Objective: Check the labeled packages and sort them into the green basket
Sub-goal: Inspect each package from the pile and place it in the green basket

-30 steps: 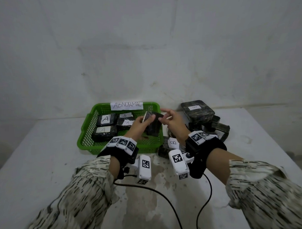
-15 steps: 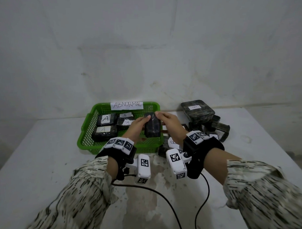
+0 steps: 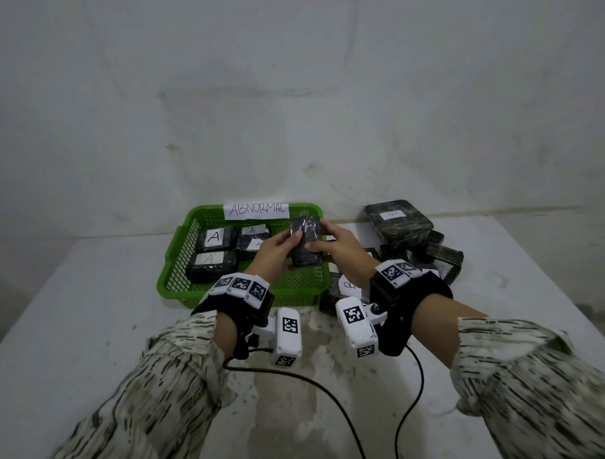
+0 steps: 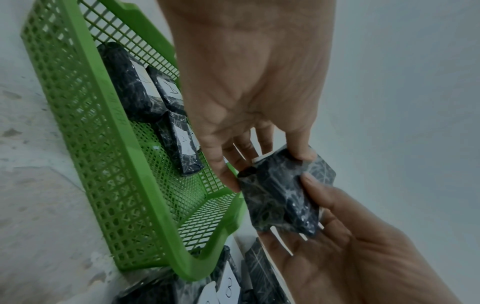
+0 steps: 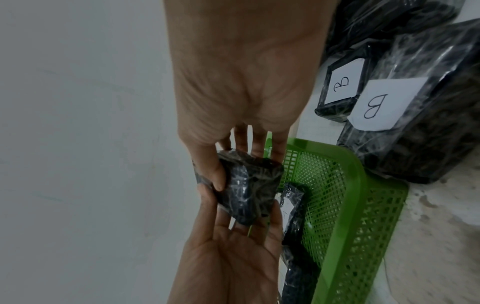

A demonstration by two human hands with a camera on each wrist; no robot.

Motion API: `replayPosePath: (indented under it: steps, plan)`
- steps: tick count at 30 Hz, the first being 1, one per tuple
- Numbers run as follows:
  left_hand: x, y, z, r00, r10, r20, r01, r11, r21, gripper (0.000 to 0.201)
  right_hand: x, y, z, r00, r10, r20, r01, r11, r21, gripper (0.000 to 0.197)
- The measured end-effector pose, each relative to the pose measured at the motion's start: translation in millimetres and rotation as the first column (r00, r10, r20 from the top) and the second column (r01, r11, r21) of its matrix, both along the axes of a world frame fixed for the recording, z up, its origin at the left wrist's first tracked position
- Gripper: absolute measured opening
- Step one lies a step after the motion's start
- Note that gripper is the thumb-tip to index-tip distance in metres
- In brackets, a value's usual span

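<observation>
The setting is a bare sorting or data-collection station, not a home or a shop. A stained, unpainted concrete wall [image 3: 289,92] fills the upper half of the frame. A plain white bench [image 3: 74,306], worn and blotched at lower centre, meets it. A green basket [image 3: 179,264] at centre carries a handwritten paper sign [image 3: 256,209] reading "ABNORMAL". Wrapped dark packages [image 3: 398,222] with lettered paper labels lie at centre right. Lighting is dim.
</observation>
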State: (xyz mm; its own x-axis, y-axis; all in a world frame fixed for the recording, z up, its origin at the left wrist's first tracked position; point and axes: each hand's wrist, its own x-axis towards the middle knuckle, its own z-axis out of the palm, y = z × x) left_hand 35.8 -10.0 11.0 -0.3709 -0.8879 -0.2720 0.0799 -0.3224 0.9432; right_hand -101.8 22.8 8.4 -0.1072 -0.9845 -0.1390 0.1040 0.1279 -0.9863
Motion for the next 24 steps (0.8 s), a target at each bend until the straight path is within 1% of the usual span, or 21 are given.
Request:
replayPosePath:
  steps: [2, 4, 7, 8, 10, 12, 13, 14, 15, 17, 19, 20, 24]
  plan:
    - [0.9, 2.1, -0.4, 1.000, -0.018, 0.006, 0.018, 1.000, 0.007, 0.039, -1.5, -1.8, -1.9, 1.000, -0.025, -0.001, 0.025, 1.000, -0.001, 0.061]
    - [1.1, 3.0, -1.1, 1.000, -0.013, 0.011, 0.013, 1.000, 0.005, 0.044, -2.7, -1.8, -3.9, 1.000, -0.015, 0.002, 0.015, 1.000, 0.006, 0.061]
    - [1.7, 2.9, -1.4, 0.999, 0.030, 0.023, -0.030, 1.000, 0.001, 0.046, -4.2, 0.6, -4.5, 0.999, 0.048, -0.025, -0.048, 0.999, 0.016, 0.073]
    - [2.3, 1.9, -2.0, 0.998, 0.048, 0.049, -0.048, 0.999, -0.011, 0.048, -4.9, 0.4, -5.7, 0.995, 0.061, -0.078, -0.061, 0.998, 0.005, 0.073]
    - [3.7, 0.3, -3.7, 0.989, 0.059, 0.133, -0.050, 0.996, -0.071, 0.052, -4.7, 0.4, -5.9, 0.962, 0.050, -0.267, -0.060, 0.998, -0.032, 0.074]
    - [3.0, -0.7, -3.6, 0.984, 0.058, 0.167, -0.043, 0.995, -0.095, 0.051, -4.5, -1.0, -9.0, 0.903, 0.024, -0.430, -0.047, 0.998, -0.044, 0.093]
    - [2.0, -1.6, -3.4, 0.987, 0.059, 0.153, -0.049, 0.997, -0.067, 0.048, -4.0, -1.4, -9.8, 0.891, 0.027, -0.453, -0.047, 0.998, -0.032, 0.099]
    - [0.6, -1.2, -1.1, 0.990, 0.055, 0.127, -0.053, 0.998, -0.022, 0.044, -3.4, -2.1, -10.7, 0.900, 0.028, -0.434, -0.042, 0.999, -0.022, 0.097]
    - [-0.3, -1.4, -0.3, 0.993, 0.054, 0.102, -0.056, 0.998, 0.018, 0.041, -2.6, -2.7, -11.1, 0.916, 0.015, -0.400, -0.028, 0.999, -0.027, 0.087]
    - [-1.7, -0.1, 2.5, 0.995, 0.020, 0.098, -0.026, 0.998, 0.062, 0.039, -2.4, -4.2, -10.9, 0.938, -0.053, -0.342, 0.031, 0.997, -0.069, 0.057]
    - [-2.8, -1.1, 1.6, 0.995, 0.001, 0.099, -0.008, 0.997, 0.071, 0.043, -4.2, -5.9, -10.4, 0.940, -0.120, -0.319, 0.081, 0.988, -0.134, 0.028]
    - [-3.4, -1.3, 1.9, 0.996, 0.002, 0.091, -0.009, 0.997, 0.070, 0.044, -4.8, -5.5, -8.9, 0.938, -0.126, -0.323, 0.083, 0.986, -0.144, 0.021]
    - [-4.6, -4.2, -3.0, 0.998, -0.016, 0.068, 0.013, 0.999, 0.044, 0.040, -5.9, -4.0, -7.3, 0.898, -0.142, -0.417, 0.074, 0.982, -0.175, 0.015]
